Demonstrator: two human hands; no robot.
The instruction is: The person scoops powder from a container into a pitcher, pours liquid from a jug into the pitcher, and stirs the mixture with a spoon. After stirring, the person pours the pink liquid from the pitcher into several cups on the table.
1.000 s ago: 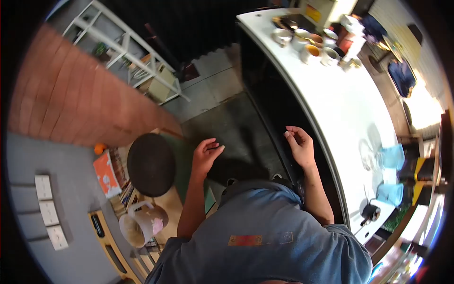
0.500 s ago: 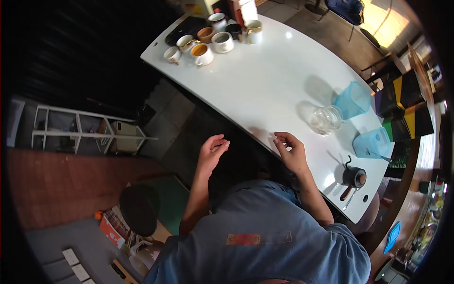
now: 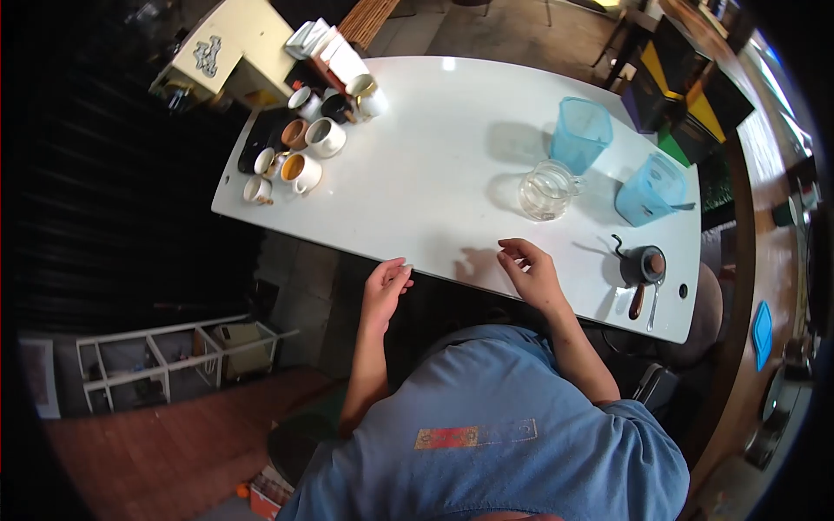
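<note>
My left hand (image 3: 383, 293) hangs at the front edge of the white table (image 3: 434, 174), holding nothing, its fingers loosely bent and apart. Over the same edge, further right, my right hand (image 3: 532, 274) is also bare, fingers curled but not closed. Nearest to it is a clear glass jug (image 3: 546, 193). Behind the jug stands a translucent blue plastic container (image 3: 583, 132); a second blue container (image 3: 646, 193), with a handle or utensil sticking out, is to the right. A small dark gooseneck kettle (image 3: 641, 266) with a wooden handle sits at the right, beside a metal spoon (image 3: 654, 309).
Several cups, among them a white mug with an orange inside (image 3: 301, 174) and a white cup (image 3: 327, 138), crowd the table's left end. A cream cabinet (image 3: 228, 50) stands behind them. White shelving (image 3: 156, 360) is at lower left, a wooden counter (image 3: 738, 365) at right.
The view has turned, so the table now lies more level across it. Both hands remain raised near the table edge, and nothing has been taken hold of.
</note>
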